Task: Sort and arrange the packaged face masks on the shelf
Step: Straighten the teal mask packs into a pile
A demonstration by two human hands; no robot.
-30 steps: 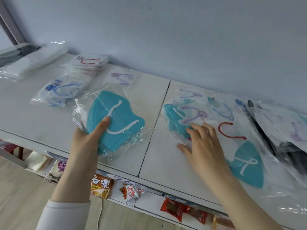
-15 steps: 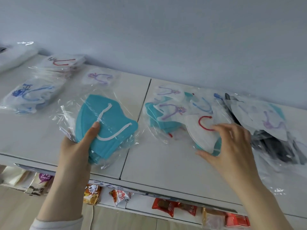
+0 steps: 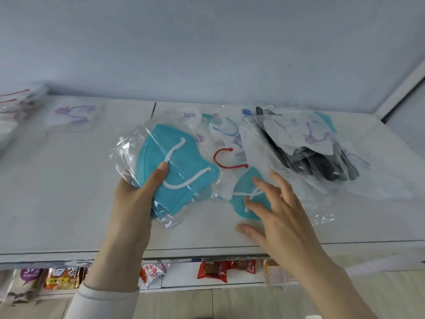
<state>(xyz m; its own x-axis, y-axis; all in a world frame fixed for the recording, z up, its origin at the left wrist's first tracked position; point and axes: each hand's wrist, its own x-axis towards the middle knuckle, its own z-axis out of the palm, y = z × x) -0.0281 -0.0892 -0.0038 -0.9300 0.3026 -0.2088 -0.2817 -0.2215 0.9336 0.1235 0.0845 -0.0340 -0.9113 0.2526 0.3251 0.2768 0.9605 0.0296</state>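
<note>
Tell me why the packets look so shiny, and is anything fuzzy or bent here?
Head view: soft light glints off the clear wrap of the teal mask pack held by the left hand; head view, at the edge: the far-left packs are blurred; head view overall: the wide lens slightly bows the shelf.

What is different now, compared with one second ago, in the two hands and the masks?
The right hand moved rightward along the loose pile of packaged masks and now spreads open over a teal packaged mask with white loops. The left hand still grips its teal masks in clear wrapping.
</note>
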